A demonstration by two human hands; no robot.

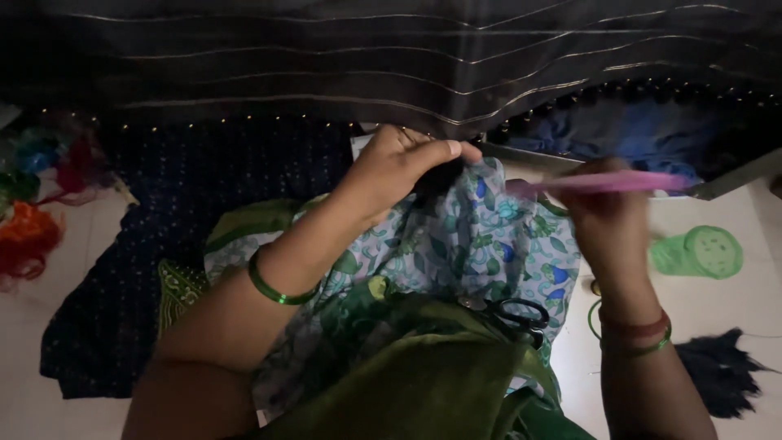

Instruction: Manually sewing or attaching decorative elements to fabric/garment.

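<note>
Thread heaps: at the far left, a loose pile of bright threads (28, 220) is lying on the pale floor (725, 301), orange, red, green and blue; the strands are blurring together, so I cannot count them.
Dark cloth: a navy dotted cloth (163, 212) is spreading over the floor and running up under a dark striped fabric (391, 57) that is hanging across the whole top; its upper edge is hidden there.
Left hand: the left hand (395, 167) is sitting above the lap, fingers (444, 149) pinching shut on a small dark tuft (440, 175); what the tuft is made of is hard to tell.
Bangles: one green bangle (277, 289) is ringing the left wrist; two, one red and one green, are ringing the right wrist (639, 334).
Lap cloth: a floral printed cloth (481, 236), white with blue and green, is lying over the lap, with olive green fabric (423, 383) folding over its near part.
Scissors: one pair of black-handled scissors (517, 314) is resting on the printed cloth; its blades are partly tucked out of sight.
Right hand: the right hand (607, 220) is gripping one pink stick-like tool (607, 182), closed around it; motion is blurring both.
Container: one green round holder (705, 251) is lying on its side on the floor; its contents are not visible.
Tassel: one dark tassel bundle (721, 371) is lying at the right.
</note>
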